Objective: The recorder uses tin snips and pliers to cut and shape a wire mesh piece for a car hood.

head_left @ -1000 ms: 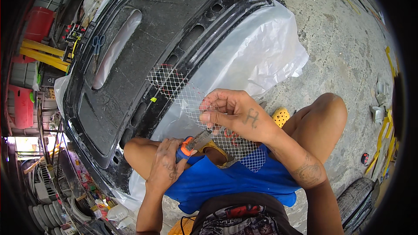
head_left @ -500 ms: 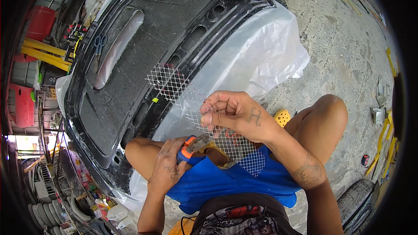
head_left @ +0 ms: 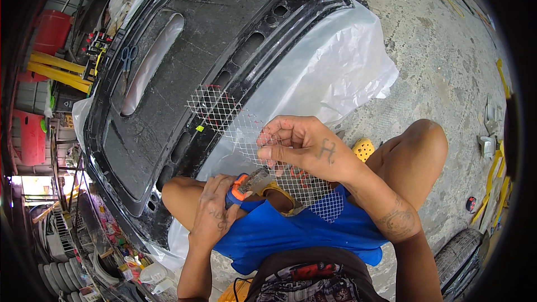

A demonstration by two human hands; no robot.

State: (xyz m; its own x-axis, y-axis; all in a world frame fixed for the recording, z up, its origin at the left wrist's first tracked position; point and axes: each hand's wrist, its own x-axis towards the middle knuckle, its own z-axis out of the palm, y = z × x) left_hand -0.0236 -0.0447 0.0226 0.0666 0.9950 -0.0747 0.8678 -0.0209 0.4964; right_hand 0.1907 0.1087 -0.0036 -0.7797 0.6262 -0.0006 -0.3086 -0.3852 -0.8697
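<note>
My right hand (head_left: 299, 144) pinches a long strip of silver wire mesh (head_left: 305, 190) between thumb and fingers. The strip slants from over the black panel down to my blue shorts. My left hand (head_left: 214, 204) is wrapped round the orange and blue handles of metal snips (head_left: 241, 187). Their grey jaws point at the mesh's left edge, just below my right fingers. Whether the jaws touch the wire I cannot tell.
A large black car-hood-like panel (head_left: 224, 17) with cut-outs lies on white plastic sheeting (head_left: 335, 67). Blue-handled scissors (head_left: 128, 59) rest on its left side. A yellow clog (head_left: 363, 150) is by my right leg. A tyre (head_left: 458, 254) stands lower right.
The snips have tilted and shifted slightly, with their jaws a little higher. The mesh strip has moved slightly in my right hand, which keeps its grip.
</note>
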